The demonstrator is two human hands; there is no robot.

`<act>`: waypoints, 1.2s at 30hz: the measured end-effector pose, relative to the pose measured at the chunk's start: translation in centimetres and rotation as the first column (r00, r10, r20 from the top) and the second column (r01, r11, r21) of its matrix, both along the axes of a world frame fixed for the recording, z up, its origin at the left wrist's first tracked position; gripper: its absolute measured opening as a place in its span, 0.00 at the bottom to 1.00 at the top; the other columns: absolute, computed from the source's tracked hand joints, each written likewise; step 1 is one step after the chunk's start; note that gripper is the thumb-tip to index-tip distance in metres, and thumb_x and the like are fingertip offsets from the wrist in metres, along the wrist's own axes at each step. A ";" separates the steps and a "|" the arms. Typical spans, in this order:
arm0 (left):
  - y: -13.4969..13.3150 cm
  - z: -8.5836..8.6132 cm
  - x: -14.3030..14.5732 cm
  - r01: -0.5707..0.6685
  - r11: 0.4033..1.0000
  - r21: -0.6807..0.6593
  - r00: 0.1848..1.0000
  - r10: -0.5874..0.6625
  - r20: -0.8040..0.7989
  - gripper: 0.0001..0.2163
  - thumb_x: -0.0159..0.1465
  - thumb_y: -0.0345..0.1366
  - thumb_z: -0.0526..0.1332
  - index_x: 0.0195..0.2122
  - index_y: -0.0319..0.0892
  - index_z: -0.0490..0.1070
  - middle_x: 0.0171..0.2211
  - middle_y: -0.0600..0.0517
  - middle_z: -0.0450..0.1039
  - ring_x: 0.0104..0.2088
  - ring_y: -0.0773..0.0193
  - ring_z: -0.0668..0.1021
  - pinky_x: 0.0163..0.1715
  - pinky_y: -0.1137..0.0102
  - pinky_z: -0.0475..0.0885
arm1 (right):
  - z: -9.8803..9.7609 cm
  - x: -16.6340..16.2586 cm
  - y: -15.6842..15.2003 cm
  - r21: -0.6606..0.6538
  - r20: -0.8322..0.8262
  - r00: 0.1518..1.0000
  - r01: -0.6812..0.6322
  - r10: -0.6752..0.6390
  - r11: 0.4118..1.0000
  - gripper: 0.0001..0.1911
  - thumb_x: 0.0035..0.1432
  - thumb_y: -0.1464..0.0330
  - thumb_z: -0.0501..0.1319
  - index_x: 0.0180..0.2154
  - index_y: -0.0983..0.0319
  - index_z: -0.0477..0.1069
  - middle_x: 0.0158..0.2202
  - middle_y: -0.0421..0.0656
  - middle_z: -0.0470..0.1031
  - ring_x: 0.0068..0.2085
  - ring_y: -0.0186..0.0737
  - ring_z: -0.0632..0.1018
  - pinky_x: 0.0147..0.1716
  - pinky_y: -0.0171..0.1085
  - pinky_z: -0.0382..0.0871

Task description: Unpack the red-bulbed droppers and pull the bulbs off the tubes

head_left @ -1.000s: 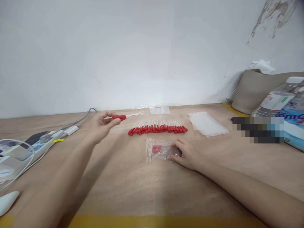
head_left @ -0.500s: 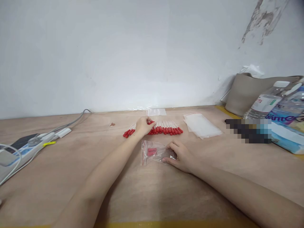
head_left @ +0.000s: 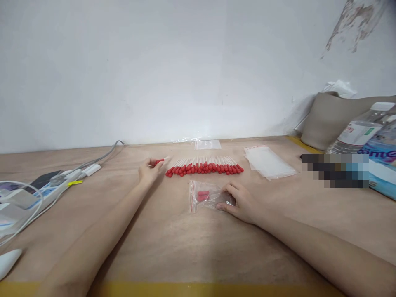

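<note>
My left hand is left of the row, pinching a small red-ended stick with a pale thin tip pointing right. A row of several red-ended white sticks lies side by side, red ends toward me. Nearer to me, a clear zip-lock bag lies flat with its red-lined opening to the left. Red pieces show through the plastic. My right hand grips the bag's right end, with thumb and fingers curled round it.
A stack of flat bags lies right of the row; another flat bag is by the wall. At left sits a power strip with cables. At right are bottles, a grey-brown bag and a blue pack.
My left hand has moved left from over the middle of the row to beyond its left end, with a red-ended stick in its fingers. My right hand stays on the bag. The view has shifted slightly.
</note>
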State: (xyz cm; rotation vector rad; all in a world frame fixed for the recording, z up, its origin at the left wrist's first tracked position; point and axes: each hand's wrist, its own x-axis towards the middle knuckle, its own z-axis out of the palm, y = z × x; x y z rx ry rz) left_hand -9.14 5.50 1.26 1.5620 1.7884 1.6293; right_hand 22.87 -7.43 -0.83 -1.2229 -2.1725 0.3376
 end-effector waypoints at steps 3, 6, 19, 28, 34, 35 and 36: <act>-0.5 -1.3 -1.0 0.072 0.994 -0.084 0.997 -0.071 0.013 0.15 0.43 0.44 0.66 0.26 0.38 0.70 0.22 0.52 0.71 0.22 0.68 0.72 0.23 0.74 0.65 | 0.0 0.1 0.0 0.005 0.006 1.000 -0.011 0.011 1.000 0.14 0.50 0.58 0.60 0.35 0.61 0.65 0.35 0.43 0.68 0.34 0.38 0.69 0.31 0.37 0.64; -0.8 -1.7 -0.7 0.193 0.970 -0.149 0.981 -0.194 0.003 0.18 0.42 0.48 0.66 0.26 0.37 0.72 0.22 0.51 0.73 0.23 0.67 0.73 0.24 0.74 0.65 | 0.0 0.1 -0.1 -0.005 0.009 1.000 -0.003 0.003 1.000 0.15 0.50 0.58 0.60 0.36 0.61 0.65 0.35 0.44 0.68 0.34 0.38 0.70 0.32 0.37 0.64; -4.2 -0.6 1.3 0.075 0.996 0.039 0.975 -0.065 -0.211 0.11 0.56 0.44 0.56 0.33 0.41 0.69 0.35 0.50 0.71 0.38 0.61 0.72 0.40 0.68 0.65 | 0.2 0.1 -0.2 0.001 0.019 1.000 -0.008 0.008 1.000 0.14 0.50 0.58 0.60 0.34 0.61 0.65 0.33 0.43 0.67 0.32 0.37 0.69 0.29 0.36 0.63; -12.5 -0.2 8.4 0.731 0.675 -0.102 0.548 -0.670 -0.501 0.11 0.62 0.34 0.54 0.44 0.44 0.70 0.43 0.48 0.70 0.42 0.65 0.72 0.43 0.70 0.67 | 0.4 0.2 -0.1 0.007 0.027 0.999 -0.044 0.043 0.999 0.15 0.50 0.58 0.60 0.35 0.61 0.65 0.33 0.43 0.67 0.31 0.36 0.69 0.30 0.36 0.63; -11.7 0.1 9.3 0.721 0.657 -0.222 0.451 -0.688 -0.569 0.11 0.61 0.36 0.55 0.44 0.43 0.69 0.35 0.49 0.71 0.38 0.63 0.71 0.40 0.68 0.66 | 0.2 0.5 0.1 0.003 0.005 0.996 -0.084 0.084 0.996 0.16 0.50 0.58 0.61 0.37 0.62 0.65 0.34 0.43 0.67 0.32 0.36 0.68 0.31 0.35 0.62; -11.6 0.1 9.2 0.717 0.658 -0.231 0.438 -0.683 -0.585 0.10 0.62 0.35 0.55 0.43 0.42 0.70 0.34 0.49 0.71 0.37 0.63 0.71 0.40 0.68 0.65 | 0.2 0.5 0.2 0.006 0.002 0.996 -0.085 0.085 0.996 0.16 0.50 0.58 0.61 0.37 0.62 0.65 0.34 0.43 0.67 0.32 0.36 0.68 0.31 0.35 0.62; -11.6 0.0 9.2 0.711 0.663 -0.234 0.431 -0.674 -0.599 0.09 0.62 0.35 0.54 0.40 0.41 0.70 0.32 0.49 0.70 0.36 0.63 0.70 0.39 0.68 0.65 | 0.1 0.5 0.2 0.008 0.000 0.996 -0.085 0.085 0.996 0.16 0.50 0.58 0.61 0.37 0.62 0.65 0.33 0.43 0.67 0.32 0.36 0.68 0.30 0.35 0.62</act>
